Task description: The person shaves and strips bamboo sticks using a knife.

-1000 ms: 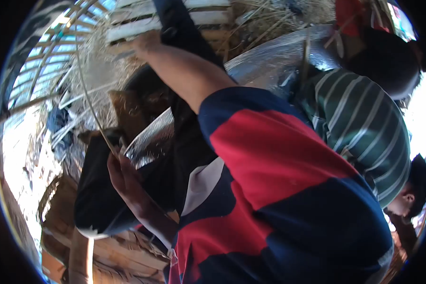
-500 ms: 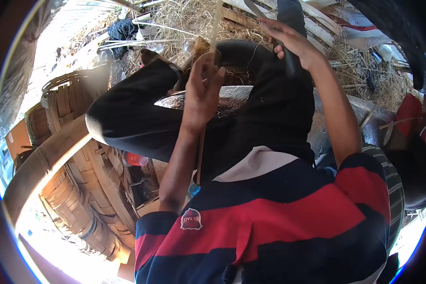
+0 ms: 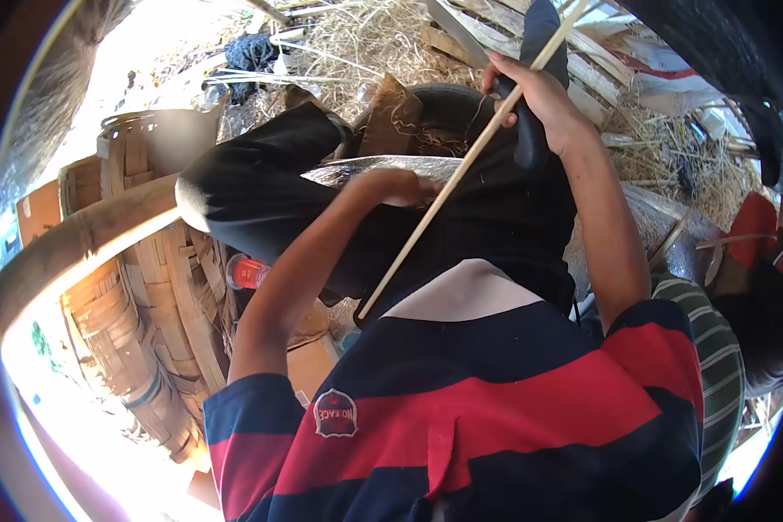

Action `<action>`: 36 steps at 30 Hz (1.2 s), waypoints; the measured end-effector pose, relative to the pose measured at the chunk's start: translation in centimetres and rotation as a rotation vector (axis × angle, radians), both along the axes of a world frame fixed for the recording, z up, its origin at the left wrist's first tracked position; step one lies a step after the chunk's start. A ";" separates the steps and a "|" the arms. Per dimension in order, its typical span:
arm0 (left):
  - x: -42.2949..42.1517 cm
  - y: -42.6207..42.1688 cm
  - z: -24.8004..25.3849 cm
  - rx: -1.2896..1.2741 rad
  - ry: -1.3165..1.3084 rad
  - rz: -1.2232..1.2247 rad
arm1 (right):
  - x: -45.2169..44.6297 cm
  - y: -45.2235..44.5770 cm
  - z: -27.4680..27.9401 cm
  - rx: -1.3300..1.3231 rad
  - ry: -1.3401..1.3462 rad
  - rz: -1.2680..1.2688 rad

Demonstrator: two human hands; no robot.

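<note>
A long, pale bamboo strip [image 3: 413,239] slants across my lap, its lower end by my shirt and its upper end past the top edge. At its middle, the curled fingers of my left hand [image 3: 396,185] meet the strip; the fingertips are partly hidden and blurred. My right hand [image 3: 535,100] is closed around the dark handle of a knife [image 3: 461,33], whose blade points up and left. The strip passes in front of this hand; I cannot tell whether the fingers also touch it. A long dark thing [image 3: 531,143] lies beneath my right wrist.
Woven bamboo baskets [image 3: 152,304] and a thick curved pole [image 3: 87,239] stand at the left. A red-labelled cup [image 3: 248,272] lies beside my leg. Between my legs is a round black rim [image 3: 444,91] with a brown piece [image 3: 391,117]. Straw and shavings [image 3: 348,39] cover the ground ahead.
The bamboo strip has swung from nearly upright to a slant, its top moving right across my right hand. My left hand has lowered and turned inward. The knife stays in my right hand.
</note>
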State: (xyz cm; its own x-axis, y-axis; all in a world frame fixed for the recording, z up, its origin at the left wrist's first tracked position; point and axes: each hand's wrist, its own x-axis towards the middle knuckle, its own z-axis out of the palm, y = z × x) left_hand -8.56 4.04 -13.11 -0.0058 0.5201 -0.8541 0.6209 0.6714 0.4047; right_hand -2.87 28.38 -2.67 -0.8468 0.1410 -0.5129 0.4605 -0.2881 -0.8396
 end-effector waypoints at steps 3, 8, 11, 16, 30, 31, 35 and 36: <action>0.3 1.0 -0.4 0.034 -0.109 0.023 | 0.8 -0.2 0.9 -0.021 0.007 -0.059; -1.0 1.7 1.4 0.545 0.393 0.577 | 3.9 1.0 -0.4 -0.086 0.007 -0.087; -4.7 3.2 5.9 1.288 0.689 0.983 | 5.1 1.0 -0.7 -0.107 -0.014 -0.131; 1.6 3.0 16.0 1.118 0.177 1.144 | 6.4 1.7 -2.0 -0.007 -0.058 -0.199; 14.3 1.8 28.4 1.426 -1.109 -0.220 | 7.5 1.0 -4.2 0.018 -0.102 -0.160; 14.6 1.8 27.5 1.502 -1.160 -0.167 | 7.6 1.0 -4.2 0.029 -0.118 -0.167; 11.1 2.1 25.5 1.585 -1.409 0.080 | 7.5 1.4 -5.8 -0.006 -0.150 -0.194; 9.8 2.1 25.0 1.588 -1.415 0.080 | 7.5 1.8 -6.3 -0.038 -0.149 -0.212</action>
State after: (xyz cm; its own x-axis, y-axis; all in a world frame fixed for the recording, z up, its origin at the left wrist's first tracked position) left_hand 1.26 6.17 11.92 0.0323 0.6540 0.7558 -0.5413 -0.6242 0.5633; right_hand 4.63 30.14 -8.93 -0.7150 0.2856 -0.6381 0.5043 -0.4214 -0.7537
